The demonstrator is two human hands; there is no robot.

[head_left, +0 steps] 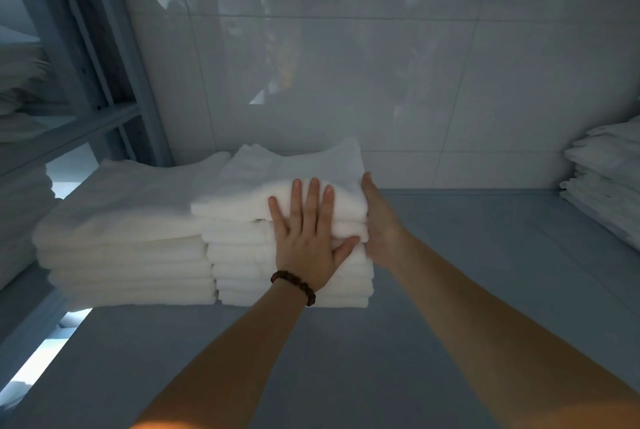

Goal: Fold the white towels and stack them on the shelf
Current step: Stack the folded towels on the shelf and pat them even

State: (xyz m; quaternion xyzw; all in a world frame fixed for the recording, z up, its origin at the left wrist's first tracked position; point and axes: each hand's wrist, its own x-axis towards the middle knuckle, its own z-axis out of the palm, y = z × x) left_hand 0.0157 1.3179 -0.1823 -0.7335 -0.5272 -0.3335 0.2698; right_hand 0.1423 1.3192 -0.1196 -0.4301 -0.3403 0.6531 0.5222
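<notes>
I'm keeping the left hand point(308, 238) flat & wide open, fingers spread and straight, palm pressing on the front face of the towel stack point(242, 255). Its fingertips are reaching up over the rounded front edge of the top towel point(235, 207), and the thumb is pointing toward the other hand. A dark bead bracelet point(294, 285) is sitting on that wrist.

The right hand point(377, 221) is also open, fingers straight & together. It's standing edge-on against the stack's side, just past the left thumb, and touching the upper towels. Neither hand is gripping anything.

The stack is sitting on the grey shelf point(485, 273) w/ folded edges facing me, directly under & between both hands. A second stack point(128, 248) is sitting tight against it on the far side of the left hand, approx the same height.

Well off beyond the right hand, a pile of white linens point(606, 179) is resting at the shelf's end. Fwd of the fingertips, behind both stacks, the tiled wall point(346, 65) is rising. Out past the second stack I'm seeing a metal rack frame point(114, 65) w/ more towels point(20, 214) on it.
</notes>
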